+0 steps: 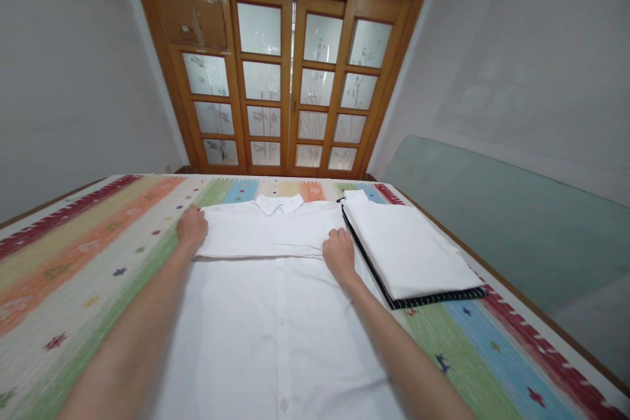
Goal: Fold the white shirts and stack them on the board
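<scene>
A white button-front shirt point(280, 341) lies spread on the bed with its collar point(279, 204) at the far end. Across its upper part, below the collar, runs a flat band of white cloth point(266, 233); I cannot tell whether it is a folded sleeve. At the band's left end, my left hand point(193, 226) is closed on the shirt's edge. My right hand point(339, 252) has its fingers curled onto the cloth at the right end. Its fingertips are partly hidden. Close to the right hand rests a stack of folded clothes point(408, 246), white on top with a black striped piece under it.
A striped, multicoloured bed cover point(98, 269) extends under everything. Along the right side stands a pale green panel point(492, 203) against the wall. Beyond the bed's far edge are wooden doors point(288, 79) with frosted panes.
</scene>
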`<state>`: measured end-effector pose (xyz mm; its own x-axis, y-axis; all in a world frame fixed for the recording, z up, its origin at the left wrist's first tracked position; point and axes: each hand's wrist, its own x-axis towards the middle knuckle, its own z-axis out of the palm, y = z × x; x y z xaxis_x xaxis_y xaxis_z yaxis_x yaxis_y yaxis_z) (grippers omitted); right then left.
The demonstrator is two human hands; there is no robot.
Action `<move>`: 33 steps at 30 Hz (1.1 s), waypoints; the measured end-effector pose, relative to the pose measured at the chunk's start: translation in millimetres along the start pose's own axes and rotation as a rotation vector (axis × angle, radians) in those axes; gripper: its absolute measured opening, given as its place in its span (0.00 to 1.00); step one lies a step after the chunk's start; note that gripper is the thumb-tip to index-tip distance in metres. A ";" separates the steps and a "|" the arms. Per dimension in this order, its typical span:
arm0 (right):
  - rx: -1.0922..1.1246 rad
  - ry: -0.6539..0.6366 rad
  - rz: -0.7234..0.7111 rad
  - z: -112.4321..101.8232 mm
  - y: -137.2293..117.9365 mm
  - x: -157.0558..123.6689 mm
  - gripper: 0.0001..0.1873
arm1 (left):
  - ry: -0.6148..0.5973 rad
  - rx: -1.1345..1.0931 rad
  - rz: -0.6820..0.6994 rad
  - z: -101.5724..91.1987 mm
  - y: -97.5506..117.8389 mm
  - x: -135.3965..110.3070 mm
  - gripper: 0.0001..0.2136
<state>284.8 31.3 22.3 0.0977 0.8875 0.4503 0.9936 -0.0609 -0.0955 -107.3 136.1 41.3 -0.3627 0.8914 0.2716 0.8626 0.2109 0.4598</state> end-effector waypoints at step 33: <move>0.107 -0.247 0.159 -35.1 0.8 40.2 0.20 | -0.125 0.388 0.508 -8.9 16.5 -99.4 0.21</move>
<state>291.5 50.8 71.5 0.2219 0.9555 0.1944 0.9539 -0.1714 -0.2462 -60.1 47.3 29.4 0.1473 0.9534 0.2631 0.9891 -0.1403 -0.0454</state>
